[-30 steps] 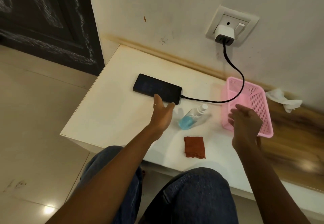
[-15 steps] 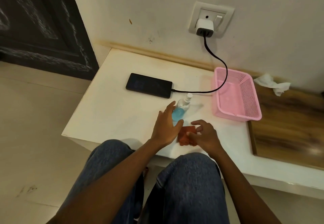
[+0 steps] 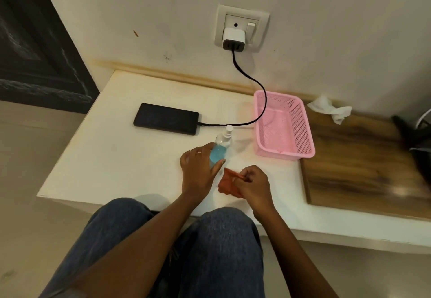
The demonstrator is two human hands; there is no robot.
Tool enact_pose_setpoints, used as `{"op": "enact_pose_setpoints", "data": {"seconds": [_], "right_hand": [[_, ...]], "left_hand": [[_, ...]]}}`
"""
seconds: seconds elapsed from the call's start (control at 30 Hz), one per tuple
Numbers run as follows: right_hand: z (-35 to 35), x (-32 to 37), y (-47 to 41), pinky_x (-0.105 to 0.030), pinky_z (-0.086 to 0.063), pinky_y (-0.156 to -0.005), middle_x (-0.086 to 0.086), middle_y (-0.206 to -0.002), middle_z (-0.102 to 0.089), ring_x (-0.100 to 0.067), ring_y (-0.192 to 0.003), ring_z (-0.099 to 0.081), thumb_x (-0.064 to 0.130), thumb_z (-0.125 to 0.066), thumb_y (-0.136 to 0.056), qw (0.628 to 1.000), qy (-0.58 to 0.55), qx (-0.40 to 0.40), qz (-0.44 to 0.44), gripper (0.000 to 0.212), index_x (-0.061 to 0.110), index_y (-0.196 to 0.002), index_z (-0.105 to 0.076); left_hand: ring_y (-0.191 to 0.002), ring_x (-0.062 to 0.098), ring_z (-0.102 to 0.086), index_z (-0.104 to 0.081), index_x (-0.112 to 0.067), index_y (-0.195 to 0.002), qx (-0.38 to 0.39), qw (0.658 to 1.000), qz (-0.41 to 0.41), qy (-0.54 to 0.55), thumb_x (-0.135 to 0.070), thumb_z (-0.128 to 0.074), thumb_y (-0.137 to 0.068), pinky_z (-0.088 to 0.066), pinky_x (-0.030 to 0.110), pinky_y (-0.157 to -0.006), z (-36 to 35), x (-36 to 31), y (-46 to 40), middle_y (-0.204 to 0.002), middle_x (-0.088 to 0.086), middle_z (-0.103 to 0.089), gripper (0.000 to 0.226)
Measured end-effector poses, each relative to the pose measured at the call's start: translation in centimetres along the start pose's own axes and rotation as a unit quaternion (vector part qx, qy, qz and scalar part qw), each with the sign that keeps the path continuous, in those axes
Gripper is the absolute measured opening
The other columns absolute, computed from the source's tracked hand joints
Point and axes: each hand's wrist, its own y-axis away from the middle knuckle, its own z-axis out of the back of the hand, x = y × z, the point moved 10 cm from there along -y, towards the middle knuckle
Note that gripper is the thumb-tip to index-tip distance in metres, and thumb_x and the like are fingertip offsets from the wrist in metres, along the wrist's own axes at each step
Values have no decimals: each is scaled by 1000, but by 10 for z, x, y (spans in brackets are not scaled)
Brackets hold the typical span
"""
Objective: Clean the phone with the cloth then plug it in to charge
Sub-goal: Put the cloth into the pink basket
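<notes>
A black phone [image 3: 166, 118] lies screen up on the white table [image 3: 116, 157], with a black cable [image 3: 254, 83] running from its right end up to a white charger [image 3: 233, 39] in the wall socket. My left hand [image 3: 200, 171] wraps around the lower part of a small spray bottle [image 3: 221, 146] of blue liquid lying just right of the phone. My right hand [image 3: 253, 183] pinches a rust-red cloth [image 3: 227, 182] and lifts its top edge off the table near the front edge.
A pink mesh basket [image 3: 283, 148] stands to the right of the bottle, the cable draping over its rim. A crumpled white tissue [image 3: 331, 108] lies on the wooden surface [image 3: 361, 164] further right. My knees in jeans sit under the table's front edge.
My left hand came back from the phone and closed on the spray bottle. My right hand dropped from the basket to the cloth and pinched it up.
</notes>
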Motion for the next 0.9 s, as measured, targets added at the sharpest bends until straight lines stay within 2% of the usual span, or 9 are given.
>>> {"op": "enact_pose_setpoints", "data": {"seconds": [0.1, 0.23, 0.3, 0.37, 0.47, 0.6, 0.7, 0.8, 0.9], "right_hand": [[20, -6, -1, -33, -56, -81, -7, -105, -63, -22, -96, -62, 10, -68, -84, 997, -66, -28, -22, 21, 9, -103, -59], [69, 17, -6, -27, -58, -61, -8, -89, -71, -16, -71, -71, -2, -68, -81, 976, -197, -83, 43, 17, 7, -94, -62], [101, 34, -19, -21, -57, -60, -5, -85, -68, -8, -69, -70, -2, -66, -82, 964, -212, -136, 87, 15, 7, -93, -62], [128, 50, -32, -20, -56, -64, -4, -87, -67, -7, -75, -68, 1, -67, -82, 958, -185, -190, 111, 15, 8, -95, -63], [143, 61, -69, -23, -55, -67, -12, -94, -68, -20, -84, -66, -1, -66, -82, 967, -97, -211, 104, 17, 6, -97, -66], [117, 48, -123, -40, -55, -83, -19, -109, -64, -31, -99, -63, -7, -63, -82, 997, 3, -82, 3, 22, 7, -98, -66], [102, 41, -142, -37, -55, -81, -19, -112, -63, -32, -102, -61, -9, -62, -80, 997, 61, -52, -15, 27, 12, -97, -66], [102, 38, -147, -35, -54, -83, -17, -116, -62, -32, -106, -59, -9, -57, -81, 992, 94, -81, -4, 29, 8, -104, -65], [110, 39, -147, -23, -46, -73, -15, -120, -60, -29, -109, -56, -4, -56, -83, 982, 148, -121, 14, 29, 2, -111, -63]], "left_hand": [[-104, 27, -60, -56, -14, -123, -24, 999, -38, -29, -46, -66, -83, -40, 43, -94, 3, -5, 0, -112, 8, -67, 52], [-99, 26, -62, -59, -12, -114, -51, 995, -54, -62, -48, -67, -81, -45, 40, -86, 6, -8, 3, -109, 7, -67, 50], [-98, 27, -62, -60, -11, -112, -63, 994, -62, -70, -47, -68, -81, -46, 41, -84, 7, -10, 2, -108, 8, -66, 49], [-97, 27, -62, -60, -10, -112, -75, 992, -67, -78, -46, -68, -80, -46, 41, -84, 12, -11, 2, -108, 8, -67, 48], [-99, 29, -61, -59, -10, -113, -67, 992, -61, -87, -46, -66, -82, -46, 44, -86, 7, -9, 2, -110, 10, -66, 48], [-102, 31, -60, -58, -10, -116, -55, 993, -57, -89, -47, -63, -84, -45, 45, -87, 3, -8, 2, -113, 11, -65, 49], [-101, 32, -61, -58, -9, -116, -60, 992, -57, -98, -47, -63, -84, -46, 46, -87, 3, -7, 1, -112, 12, -65, 50], [-102, 33, -61, -57, -9, -116, -56, 992, -55, -96, -50, -56, -85, -46, 47, -87, 1, -5, 1, -113, 13, -65, 51], [-102, 34, -61, -56, -10, -116, -46, 993, -50, -100, -51, -56, -85, -46, 47, -87, -1, -5, 0, -113, 13, -65, 51]]}}
